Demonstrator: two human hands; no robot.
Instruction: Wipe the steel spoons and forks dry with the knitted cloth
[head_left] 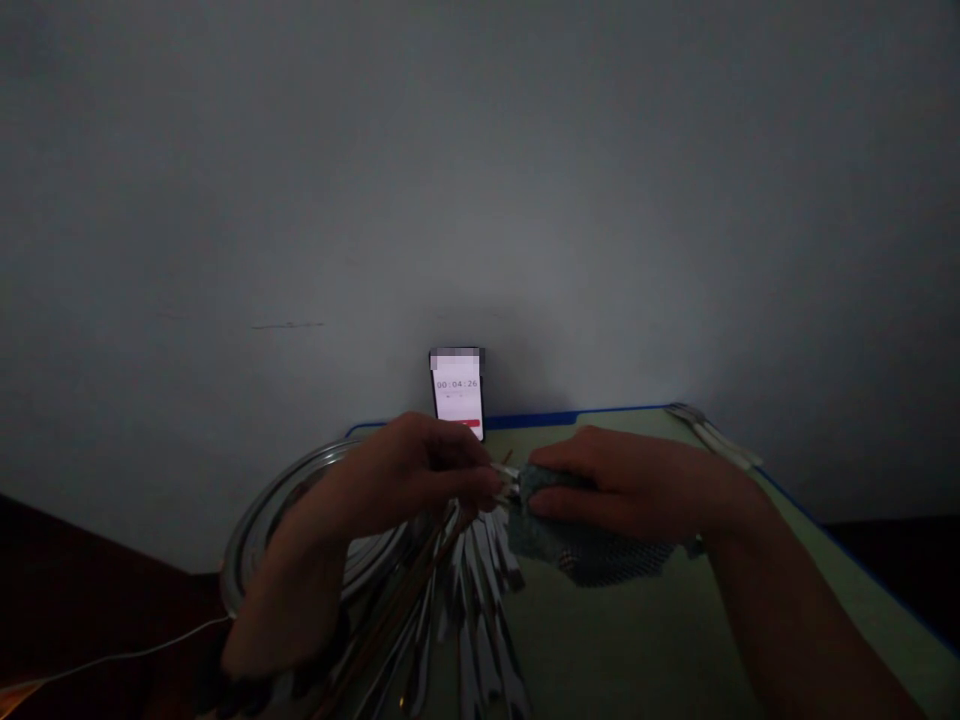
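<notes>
We're gripping cutlery (506,487) in left hand (416,465), cloth (619,563) in right hand (634,480); three-o'clock forks (712,435) seemingly done, six-o'clock pile (472,625) apparently waiting.

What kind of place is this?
Probably a dim room in a home, though I can't tell which: a green table by a grey wall, with cutlery and a phone on it.

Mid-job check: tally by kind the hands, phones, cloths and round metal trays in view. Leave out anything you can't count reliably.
Hands (left hand, right hand): 2
Phone: 1
Cloth: 1
Round metal tray: 1
Total: 5
Loose cutlery is dim and overlapping, so not counted.
</notes>
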